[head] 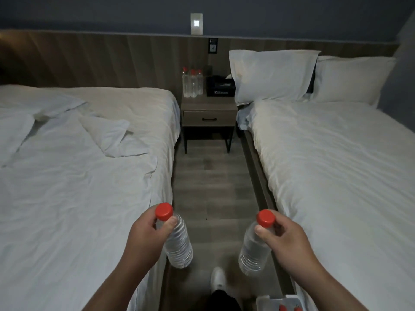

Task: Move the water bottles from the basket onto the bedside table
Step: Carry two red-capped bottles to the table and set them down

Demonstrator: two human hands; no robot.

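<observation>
Head view, aisle between two beds.

Left hand [146, 230]: fingers and thumb are curling round the neck of a clear water bottle [178, 245], just below its red cap. The bottle is hanging in the air, tilted, base pointing down and toward the aisle, beside the edge of the left bed [67, 176].

Right hand [285, 234]: thumb and fingers are pinching the neck of a second bottle [253, 250] under its red cap. This one is also hanging tilted above the floor [208, 182], close to the frame of the right bed [336, 164]. The two bottles are sitting apart, not touching.

Bedside bench [208, 104]: standing at the far end of the aisle, between the beds, well apart from both hands. Three bottles [192, 83] with red caps are standing upright in a tight cluster on its left rear part. A dark tissue box [221, 86] is sitting just beside them on the right.

Basket [267, 298]: showing only partly at the bottom edge, below the right forearm. Red caps [281, 307] are showing inside; the count cannot be told.

A white shoe [218, 278] is resting on the floor between the two held bottles. Two pillows [271, 75] are leaning at the head of the right bed.
</observation>
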